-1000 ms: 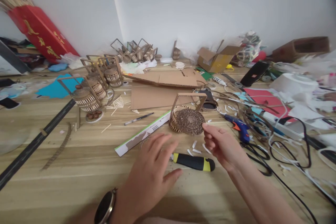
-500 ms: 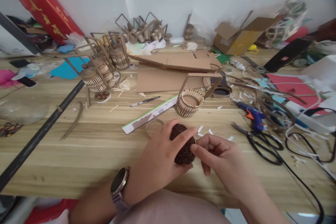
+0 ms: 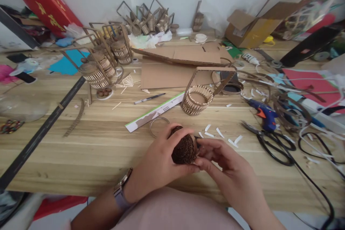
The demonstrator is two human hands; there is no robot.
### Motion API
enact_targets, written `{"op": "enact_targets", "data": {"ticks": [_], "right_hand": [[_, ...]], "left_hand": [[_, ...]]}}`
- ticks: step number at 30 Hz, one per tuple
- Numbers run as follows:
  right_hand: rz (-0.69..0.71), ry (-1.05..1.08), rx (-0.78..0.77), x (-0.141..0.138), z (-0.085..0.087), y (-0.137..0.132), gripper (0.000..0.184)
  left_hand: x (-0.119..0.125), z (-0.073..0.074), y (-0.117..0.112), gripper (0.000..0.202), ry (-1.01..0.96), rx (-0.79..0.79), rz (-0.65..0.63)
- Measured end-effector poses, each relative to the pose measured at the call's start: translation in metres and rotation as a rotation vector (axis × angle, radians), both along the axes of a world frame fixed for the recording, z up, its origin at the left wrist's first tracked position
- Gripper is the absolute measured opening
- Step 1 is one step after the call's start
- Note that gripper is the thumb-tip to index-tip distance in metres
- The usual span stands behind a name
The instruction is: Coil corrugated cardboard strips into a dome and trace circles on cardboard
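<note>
Brown coiled disc (image 3: 184, 151) within left hand (image 3: 159, 160)

Open tabletop (image 3: 107, 147) at left, handled basket (image 3: 192, 107) ahead, scissors (image 3: 261, 134) obstructing right.

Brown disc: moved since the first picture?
Yes: judged against the nearest basket, the brown disc has come away from it, toward the camera.

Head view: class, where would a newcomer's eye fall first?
Probably on the brown piece in the left hand, low in the middle, with the right hand at its edge. A handled basket stands beyond it. At upper left the red box with gold characters stands out; at right, the blue glue gun.
</note>
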State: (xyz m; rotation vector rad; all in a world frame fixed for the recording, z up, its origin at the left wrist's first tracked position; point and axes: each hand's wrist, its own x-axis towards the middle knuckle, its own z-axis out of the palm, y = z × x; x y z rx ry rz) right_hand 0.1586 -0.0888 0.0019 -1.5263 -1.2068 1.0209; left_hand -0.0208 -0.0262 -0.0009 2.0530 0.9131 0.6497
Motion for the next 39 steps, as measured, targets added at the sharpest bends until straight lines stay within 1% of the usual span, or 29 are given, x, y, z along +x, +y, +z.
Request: {"op": "enact_targets", "data": {"ticks": [3,6,10,15,19,22,24,26,28,29,30,32,34,37,39], "right_hand": [[0.043,-0.154,0.129,0.000,-0.002,0.000,0.010],[0.042,-0.191,0.190,0.001,-0.003,0.001,0.006],[0.013,-0.122,0.136,-0.001,-0.007,0.002,0.008],[0.006,-0.006,0.059,-0.003,-0.009,0.001,0.016],[0.028,0.041,0.058,-0.003,-0.009,0.001,0.016],[0.069,0.051,0.068,-0.002,-0.009,0.002,0.016],[0.103,0.040,0.088,0.000,-0.011,0.005,0.016],[0.105,0.016,0.101,0.003,-0.015,0.008,0.017],[0.076,-0.080,0.124,0.007,-0.022,0.014,0.018],[0.068,-0.169,0.151,0.008,-0.026,0.017,0.017],[0.090,-0.288,0.195,0.009,-0.030,0.021,0.016],[0.195,-0.535,0.306,0.006,-0.038,0.029,0.016],[0.308,-0.693,0.394,-0.002,-0.046,0.038,0.016],[0.390,-0.784,0.435,-0.022,-0.058,0.056,0.012],[0.434,-0.828,0.451,-0.036,-0.066,0.069,0.012]], "left_hand": [[0.000,-0.002,0.000,0.070,0.003,-0.063,-0.003],[0.000,-0.003,0.001,0.073,-0.021,-0.131,-0.020],[-0.002,-0.001,0.001,0.075,-0.068,-0.229,-0.041],[-0.004,0.004,0.003,0.074,-0.062,-0.340,-0.090],[-0.005,0.004,0.002,0.071,-0.071,-0.388,-0.103],[-0.006,0.002,0.000,0.067,-0.087,-0.410,-0.084],[-0.010,0.000,-0.002,0.064,-0.095,-0.412,-0.068],[-0.016,-0.002,-0.004,0.062,-0.097,-0.408,-0.049],[-0.026,-0.005,-0.005,0.061,-0.081,-0.405,-0.014],[-0.032,-0.006,-0.006,0.061,-0.070,-0.409,0.012],[-0.038,-0.007,-0.006,0.061,-0.058,-0.417,0.039],[-0.051,-0.009,-0.007,0.061,-0.038,-0.454,0.087],[-0.061,-0.009,-0.007,0.061,-0.030,-0.498,0.122],[-0.073,-0.008,-0.005,0.061,-0.008,-0.523,0.151],[-0.077,-0.007,-0.003,0.061,0.028,-0.477,0.140]]}}
